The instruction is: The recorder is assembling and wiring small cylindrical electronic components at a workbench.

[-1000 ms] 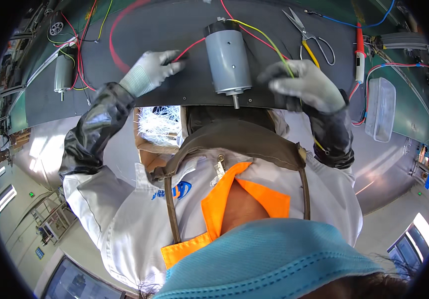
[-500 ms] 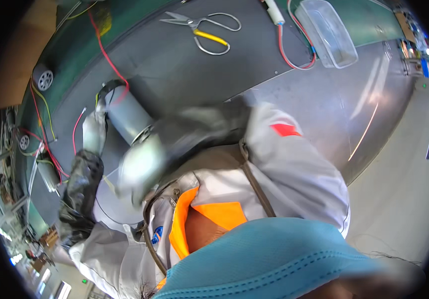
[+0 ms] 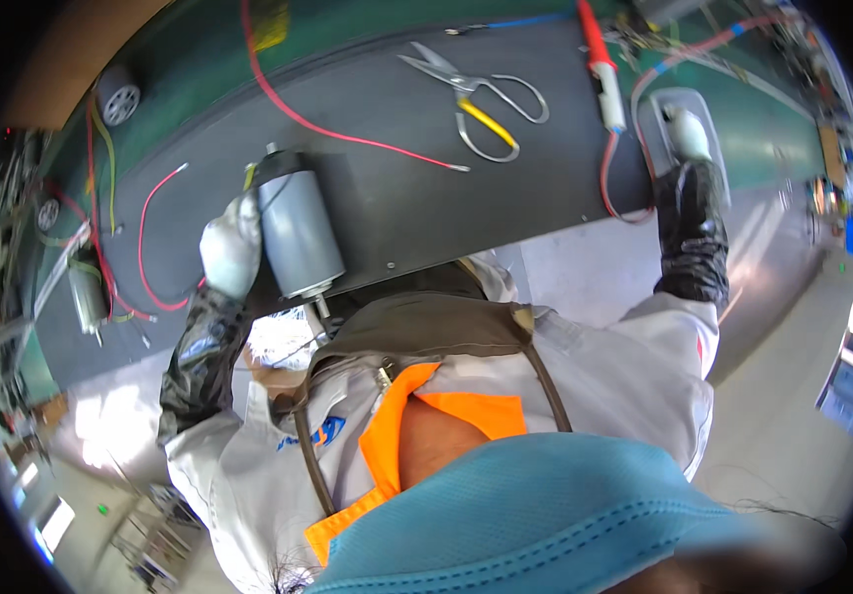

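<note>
A grey cylindrical electric motor [image 3: 300, 233] with a black end cap lies on the dark mat, its shaft pointing toward me. My left hand [image 3: 232, 247], in a white glove and black sleeve cover, grips its left side near the cap, where a short yellow-green wire shows. Far to the right, my gloved right hand [image 3: 688, 135] is inside a clear plastic box [image 3: 720, 148]; its fingers are hard to make out. A red wire [image 3: 347, 135] stretches across the mat beyond the motor.
Scissors [image 3: 486, 104] with one yellow-wrapped handle lie at the far middle. Beside the box is a red-and-white pen-shaped tool [image 3: 602, 79] on a cable. Another motor [image 3: 88, 295] and several wires sit at left, with a dark cylinder [image 3: 119, 96] farther back.
My right hand has left the shaft end of the motor and moved right into the plastic box. The motor has turned so its shaft points more toward me; my left hand stays at it.
</note>
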Motion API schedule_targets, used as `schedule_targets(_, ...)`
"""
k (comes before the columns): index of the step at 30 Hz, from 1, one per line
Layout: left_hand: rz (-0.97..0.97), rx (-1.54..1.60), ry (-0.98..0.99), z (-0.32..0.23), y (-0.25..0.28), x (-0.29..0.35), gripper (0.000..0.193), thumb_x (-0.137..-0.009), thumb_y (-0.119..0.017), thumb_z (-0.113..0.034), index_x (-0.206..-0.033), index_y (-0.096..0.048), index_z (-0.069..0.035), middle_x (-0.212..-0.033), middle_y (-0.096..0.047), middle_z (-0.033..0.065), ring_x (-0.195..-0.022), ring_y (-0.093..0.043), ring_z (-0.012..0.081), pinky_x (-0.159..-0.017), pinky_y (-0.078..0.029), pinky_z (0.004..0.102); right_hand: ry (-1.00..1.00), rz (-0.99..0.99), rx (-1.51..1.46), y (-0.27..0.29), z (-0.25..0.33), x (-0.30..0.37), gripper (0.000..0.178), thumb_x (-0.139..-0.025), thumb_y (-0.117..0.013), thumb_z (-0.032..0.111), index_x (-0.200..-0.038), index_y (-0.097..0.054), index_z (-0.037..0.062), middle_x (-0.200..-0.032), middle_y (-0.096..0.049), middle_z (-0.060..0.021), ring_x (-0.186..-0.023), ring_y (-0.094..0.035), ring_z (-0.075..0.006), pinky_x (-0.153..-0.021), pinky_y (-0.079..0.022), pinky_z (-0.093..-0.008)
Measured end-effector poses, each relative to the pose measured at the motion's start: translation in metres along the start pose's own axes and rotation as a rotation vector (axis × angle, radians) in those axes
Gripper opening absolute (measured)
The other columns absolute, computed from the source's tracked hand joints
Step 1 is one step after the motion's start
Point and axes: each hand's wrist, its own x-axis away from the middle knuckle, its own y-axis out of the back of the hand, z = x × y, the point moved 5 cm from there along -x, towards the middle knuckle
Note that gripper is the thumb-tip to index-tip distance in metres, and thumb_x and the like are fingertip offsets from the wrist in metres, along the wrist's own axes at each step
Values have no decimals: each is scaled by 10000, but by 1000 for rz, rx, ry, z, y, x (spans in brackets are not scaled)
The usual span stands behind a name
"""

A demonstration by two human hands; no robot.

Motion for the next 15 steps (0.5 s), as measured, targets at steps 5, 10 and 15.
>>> schedule_targets(5, -50, -29, -136, -25, 6, -6, 318, -1005, -505, -342, -907, -650, -77, -664, -623, 206, -633, -631, 418, -590, -513, 500, -243, 96, -292, -1, -30, 7, 253, -857, -665, 197, -1079, -724, 89, -885, -715, -147, -769, -691, -255, -716, -522, -342)
schedule_targets(10, -18, -84, -218, -38, 8, -9, 326, -995, -528, -359, -838, -615, -87, -624, -618, 177, -594, -625, 399, -553, -497, 493, -423, -143, -20, 51, -48, 25, 353, -834, -691, 397, -1064, -747, 136, -969, -717, -163, -916, -703, -319, -827, -526, -395)
schedule_targets(15, 355, 69, -16, -36, 10, -24, 378, -1024, -475, -368, -1056, -642, -30, -822, -637, 258, -834, -624, 457, -703, -488, 509, -387, -403, -386, 117, 73, 61, 207, -883, -706, 212, -1066, -765, 135, -1000, -751, -87, -882, -717, -183, -754, -537, -300)
